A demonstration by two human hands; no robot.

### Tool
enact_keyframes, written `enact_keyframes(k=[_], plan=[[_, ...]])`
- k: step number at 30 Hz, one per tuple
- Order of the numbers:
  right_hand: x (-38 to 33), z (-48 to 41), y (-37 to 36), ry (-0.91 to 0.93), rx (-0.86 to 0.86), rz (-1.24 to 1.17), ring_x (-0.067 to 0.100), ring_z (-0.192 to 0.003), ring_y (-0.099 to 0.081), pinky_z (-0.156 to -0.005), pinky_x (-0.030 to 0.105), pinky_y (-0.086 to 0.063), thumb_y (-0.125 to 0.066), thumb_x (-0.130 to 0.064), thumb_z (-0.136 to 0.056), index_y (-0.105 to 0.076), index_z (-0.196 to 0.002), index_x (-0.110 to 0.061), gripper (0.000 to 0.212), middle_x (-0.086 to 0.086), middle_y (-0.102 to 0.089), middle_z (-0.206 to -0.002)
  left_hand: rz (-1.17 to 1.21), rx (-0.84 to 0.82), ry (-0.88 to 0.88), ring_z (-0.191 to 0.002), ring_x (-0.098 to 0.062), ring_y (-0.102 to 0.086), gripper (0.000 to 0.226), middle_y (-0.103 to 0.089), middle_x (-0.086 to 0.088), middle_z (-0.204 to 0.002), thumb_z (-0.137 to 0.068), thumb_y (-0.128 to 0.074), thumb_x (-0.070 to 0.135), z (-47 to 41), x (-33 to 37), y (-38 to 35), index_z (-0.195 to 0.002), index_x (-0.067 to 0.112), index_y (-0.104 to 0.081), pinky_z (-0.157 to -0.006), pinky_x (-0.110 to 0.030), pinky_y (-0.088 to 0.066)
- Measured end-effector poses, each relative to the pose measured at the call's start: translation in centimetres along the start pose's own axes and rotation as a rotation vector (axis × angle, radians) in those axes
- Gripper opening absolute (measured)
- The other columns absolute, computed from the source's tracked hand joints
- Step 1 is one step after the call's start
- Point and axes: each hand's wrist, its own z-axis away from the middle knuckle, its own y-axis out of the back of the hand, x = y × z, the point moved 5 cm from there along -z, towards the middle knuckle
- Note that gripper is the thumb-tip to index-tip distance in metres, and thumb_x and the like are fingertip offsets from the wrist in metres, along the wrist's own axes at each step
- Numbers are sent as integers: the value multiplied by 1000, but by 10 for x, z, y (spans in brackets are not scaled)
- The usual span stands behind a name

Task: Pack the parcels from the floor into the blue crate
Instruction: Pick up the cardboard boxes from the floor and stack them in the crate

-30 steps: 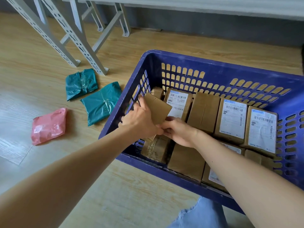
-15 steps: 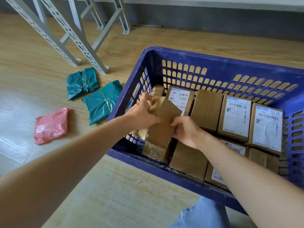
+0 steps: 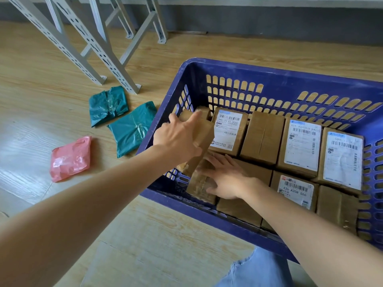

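Three soft parcels are lying on the floor [image 3: 62, 83] to the left of the blue crate [image 3: 290, 77]: two green plastic bags [image 3: 107, 104] [image 3: 132, 128] and one pink bag [image 3: 70, 159]. Inside the crate, near its left wall, the left hand [image 3: 178, 139] is holding a long brown cardboard parcel [image 3: 204, 139], and its grip is closed around the upper end. A second ago this parcel was raised high above the boxes; now it is leaning lower, into the gap at the near-left corner of the crate. The right hand [image 3: 226, 179] is not grasping it any more: it is lying flat with spread fingers on the packed boxes [image 3: 263, 137], and it is pressing on the taped box [image 3: 200, 188] below. I think the parcel is almost seated, so the bags on the floor are coming next.
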Motion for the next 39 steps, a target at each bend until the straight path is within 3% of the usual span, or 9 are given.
enact_keyframes(k=[4, 8, 11, 13, 15, 21, 33, 39], plan=[[8, 9, -2, -11, 4, 25, 19, -146, 9, -119, 43, 5, -55, -47, -89, -20, -145, -49, 66, -7, 6, -158, -136, -50, 16, -105, -41, -55, 95, -31, -26, -139, -79, -64, 51, -4, 7, -15, -148, 38, -1, -66, -37, -43], [5, 12, -5, -19, 20, 32, 22, -146, 12, -119, 45, 3, -56, -48, -88, -25, -145, -46, 64, -4, 10, -158, -212, -97, 17, -103, -40, -56, 93, -34, -28, -134, -76, -69, 50, -7, 18, -25, -145, 30, -11, -66, -37, -45], [-2, 8, -3, -75, 25, -4, 28, -145, 7, -118, 50, -3, -58, -63, -79, -30, -143, -43, 73, 3, 5, -157, -213, -106, 12, -103, -40, -55, 92, -36, -27, -130, -71, -73, 50, -8, 20, -28, -141, 29, -17, -66, -37, -46], [-10, 4, -3, -126, -2, 25, 33, -145, 6, -116, 55, -7, -61, -70, -71, -21, -146, -38, 91, 12, 4, -156, -210, -99, 21, -100, -39, -56, 92, -37, -25, -128, -71, -73, 50, -9, 18, -27, -141, 29, -17, -65, -37, -44], [-16, 0, -4, -166, -53, 92, 37, -144, 14, -114, 59, -1, -64, -69, -69, -6, -150, -27, 109, 20, 12, -156, -213, -89, 23, -99, -39, -57, 93, -38, -24, -127, -71, -73, 52, -10, 16, -27, -142, 31, -16, -67, -37, -46], [-6, -3, -11, -292, -26, 46, 38, -142, 21, -115, 59, 3, -70, -68, -63, 18, -148, -16, 133, 26, 23, -152, -219, -98, 20, -95, -37, -57, 93, -39, -24, -126, -71, -72, 53, -12, 16, -27, -142, 31, -16, -67, -38, -48], [0, 2, -5, -277, 72, -11, 37, -144, 4, -114, 60, 5, -77, -62, -54, 10, -150, -23, 135, 23, 0, -152, -219, -123, 46, -95, -37, -55, 94, -39, -22, -121, -68, -75, 52, -17, 16, -27, -140, 31, -19, -67, -37, -45], [-2, 5, -1, -275, 99, -6, 37, -143, 1, -114, 59, 3, -79, -62, -54, 7, -151, -22, 136, 24, -2, -152, -249, -146, 54, -97, -37, -54, 94, -39, -26, -124, -66, -75, 54, -23, 22, -33, -139, 29, -21, -73, -43, -56]])
